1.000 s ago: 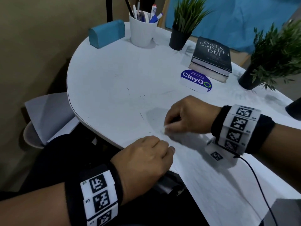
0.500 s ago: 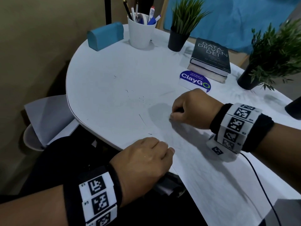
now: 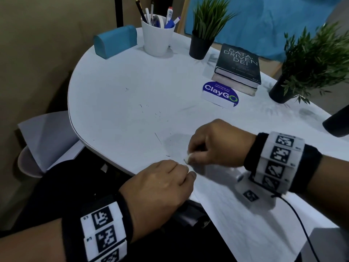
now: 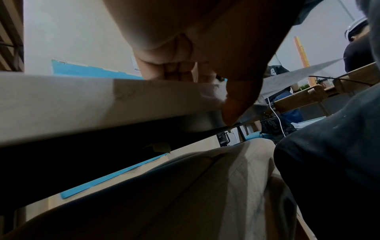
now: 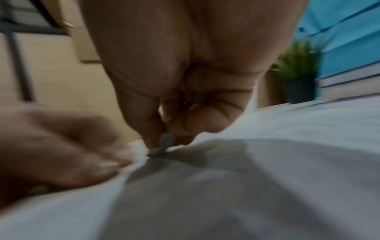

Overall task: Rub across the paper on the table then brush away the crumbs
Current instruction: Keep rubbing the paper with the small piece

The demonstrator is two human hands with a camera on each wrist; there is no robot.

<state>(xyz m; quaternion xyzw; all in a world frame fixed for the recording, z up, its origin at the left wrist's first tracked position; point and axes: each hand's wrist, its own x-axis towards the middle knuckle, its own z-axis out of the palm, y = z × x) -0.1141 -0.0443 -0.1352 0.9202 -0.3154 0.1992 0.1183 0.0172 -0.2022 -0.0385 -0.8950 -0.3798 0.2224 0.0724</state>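
Right wrist view: the right hand (image 5: 185, 81) pinches a small eraser (image 5: 162, 146) against the paper (image 5: 267, 162), tip down, long axis near upright. Just beside the pinch, the left hand (image 3: 160, 188) holds the sheet's corner with curled fingers. Rubbing toward that corner could buckle or tear the paper.

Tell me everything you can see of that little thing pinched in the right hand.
It is a small eraser, whitish in the head view, greyish and blurred in the right wrist view, and it looks soft and rounded. Most of it is hidden: the right hand pinches it between thumb and fingers, so only its lower tip shows. That tip presses on the paper, near the sheet's corner by the table edge, beside the left hand holding the sheet down.
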